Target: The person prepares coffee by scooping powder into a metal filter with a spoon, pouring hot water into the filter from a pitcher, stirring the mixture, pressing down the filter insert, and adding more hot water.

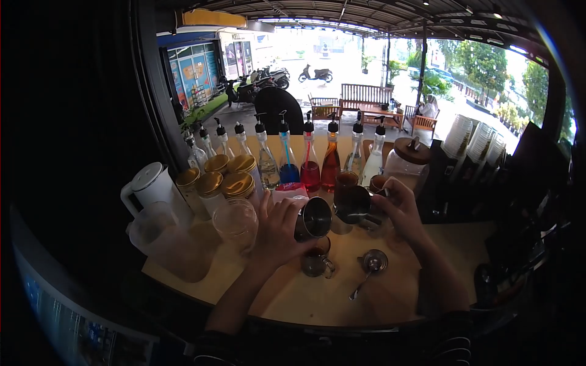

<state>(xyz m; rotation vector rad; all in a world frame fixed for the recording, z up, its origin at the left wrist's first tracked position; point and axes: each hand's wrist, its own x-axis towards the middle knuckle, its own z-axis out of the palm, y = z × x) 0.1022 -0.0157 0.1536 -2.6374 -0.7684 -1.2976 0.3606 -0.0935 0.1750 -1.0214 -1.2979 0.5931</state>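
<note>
left hand point(282, 224) curls around metal cup point(314, 219); right hand point(400, 207) pinches jug point(352, 206) at its side — both likely light, rigid, slippery if wet. glass mug point(314, 265) below left hand: probably fragile; grip handle.

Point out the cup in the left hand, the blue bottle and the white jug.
Cup point(315, 218): head view, dark inside.
Blue bottle point(289, 174): head view, lower body.
White jug point(157, 190): head view, side of the body.
</note>
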